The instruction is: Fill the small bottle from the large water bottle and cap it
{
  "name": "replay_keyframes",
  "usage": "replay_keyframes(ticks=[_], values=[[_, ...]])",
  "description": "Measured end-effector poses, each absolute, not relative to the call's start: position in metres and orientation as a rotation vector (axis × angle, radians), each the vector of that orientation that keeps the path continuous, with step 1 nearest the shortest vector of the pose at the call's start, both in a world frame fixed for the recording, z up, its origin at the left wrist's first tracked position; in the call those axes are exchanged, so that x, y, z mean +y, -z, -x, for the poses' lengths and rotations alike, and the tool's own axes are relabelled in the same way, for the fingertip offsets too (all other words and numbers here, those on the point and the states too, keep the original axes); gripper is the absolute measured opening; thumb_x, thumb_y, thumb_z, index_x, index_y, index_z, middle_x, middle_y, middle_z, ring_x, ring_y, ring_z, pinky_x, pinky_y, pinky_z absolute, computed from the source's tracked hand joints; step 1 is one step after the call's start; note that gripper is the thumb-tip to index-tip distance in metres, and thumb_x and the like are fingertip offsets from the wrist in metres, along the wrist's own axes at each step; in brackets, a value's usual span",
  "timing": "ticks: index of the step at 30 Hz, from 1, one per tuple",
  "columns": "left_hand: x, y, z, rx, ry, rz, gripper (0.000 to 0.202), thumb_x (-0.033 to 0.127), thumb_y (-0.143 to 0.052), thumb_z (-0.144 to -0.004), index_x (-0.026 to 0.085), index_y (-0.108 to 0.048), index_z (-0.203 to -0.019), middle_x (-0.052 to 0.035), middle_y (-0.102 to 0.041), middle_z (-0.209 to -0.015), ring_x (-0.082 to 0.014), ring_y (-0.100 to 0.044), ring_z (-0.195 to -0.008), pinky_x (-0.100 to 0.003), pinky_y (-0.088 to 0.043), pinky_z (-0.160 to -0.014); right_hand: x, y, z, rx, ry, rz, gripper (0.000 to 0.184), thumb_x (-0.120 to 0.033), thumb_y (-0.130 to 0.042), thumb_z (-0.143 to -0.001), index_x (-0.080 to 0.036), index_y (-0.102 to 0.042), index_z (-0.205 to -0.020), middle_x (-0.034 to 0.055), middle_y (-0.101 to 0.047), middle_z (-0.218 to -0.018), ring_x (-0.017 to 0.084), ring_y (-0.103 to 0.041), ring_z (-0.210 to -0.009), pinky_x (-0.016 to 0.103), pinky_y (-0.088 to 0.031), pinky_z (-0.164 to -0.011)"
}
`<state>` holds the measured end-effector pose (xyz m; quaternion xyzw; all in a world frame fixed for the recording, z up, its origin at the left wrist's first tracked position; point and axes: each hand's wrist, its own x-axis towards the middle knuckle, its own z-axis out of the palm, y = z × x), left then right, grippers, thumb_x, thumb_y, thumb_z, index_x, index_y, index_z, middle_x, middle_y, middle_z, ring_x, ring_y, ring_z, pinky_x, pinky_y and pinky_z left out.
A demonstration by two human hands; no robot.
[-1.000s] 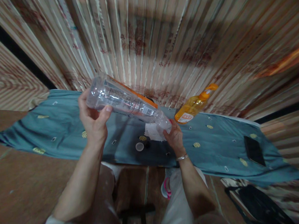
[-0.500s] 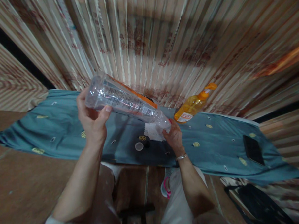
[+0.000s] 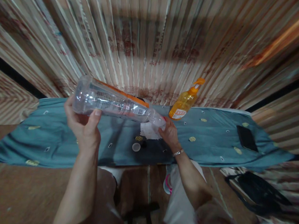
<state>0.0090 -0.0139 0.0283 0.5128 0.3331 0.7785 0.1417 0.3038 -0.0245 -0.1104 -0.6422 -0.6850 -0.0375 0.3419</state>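
Clear plastic bottle [image 3: 112, 103]: centre-left of frame, held tilted in air, base upper left, neck lower right.
Your left hand [image 3: 85, 129]: wrapped round base end.
Your right hand [image 3: 169, 135]: closed on neck, above white cloth [image 3: 147, 131].
Small cap [image 3: 136, 146]: on table [image 3: 212, 151], below neck.
Orange pump bottle [image 3: 184, 102]: right of centre.

Nothing clear enough to read, tiny dark print on the clear bottle [image 3: 110, 103] beside the left hand [image 3: 83, 125], too small, red letters on the white label of the pump bottle [image 3: 183, 103] past the right hand [image 3: 169, 134], blurred, red marks on the wall [image 3: 122, 46], blurred.
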Motion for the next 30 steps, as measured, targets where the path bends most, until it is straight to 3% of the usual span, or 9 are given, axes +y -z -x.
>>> replay_keyframes(ticks=[4,17,26,30], values=[[-0.014,-0.032,-0.012,0.872,-2.297,-1.393,0.057,0.043,-0.084,-0.05,0.026,-0.062,-0.1,-0.0003,-0.061,-0.096,-0.0197,-0.057,-0.087,-0.041,-0.044,-0.088,-0.024,0.111,-0.303,-1.767,0.102,1.677,0.052,-0.025,-0.06,-0.083,-0.013,-0.048,-0.132,0.0184,-0.064,-0.124,0.03,-0.06,-0.116,0.047,-0.049,-0.105],[-0.014,-0.038,-0.017,0.803,-2.294,-1.476,0.044,0.032,-0.074,-0.057,0.03,-0.067,-0.101,-0.0001,-0.061,-0.092,-0.0213,-0.058,-0.09,-0.044,-0.041,-0.095,-0.021,0.109,-0.303,-1.786,0.074,1.701,0.054,-0.025,-0.06,-0.083,-0.01,-0.045,-0.132,0.0203,-0.063,-0.125,0.03,-0.058,-0.119,0.047,-0.046,-0.106],[-0.013,-0.039,-0.017,0.818,-2.295,-1.485,0.044,0.033,-0.075,-0.056,0.03,-0.068,-0.1,0.0,-0.063,-0.086,-0.0222,-0.057,-0.088,-0.046,-0.04,-0.094,-0.021,0.108,-0.303,-1.788,0.079,1.716,0.053,-0.024,-0.061,-0.082,-0.01,-0.046,-0.131,0.0201,-0.064,-0.122,0.031,-0.06,-0.116,0.047,-0.048,-0.104],[-0.015,-0.041,-0.018,0.873,-2.283,-1.502,0.047,0.037,-0.074,-0.056,0.033,-0.067,-0.103,0.0003,-0.063,-0.093,-0.0247,-0.058,-0.092,-0.049,-0.043,-0.091,-0.021,0.109,-0.304,-1.786,0.086,1.689,0.051,-0.026,-0.06,-0.083,-0.01,-0.046,-0.13,0.0195,-0.064,-0.122,0.031,-0.06,-0.115,0.048,-0.048,-0.103]])
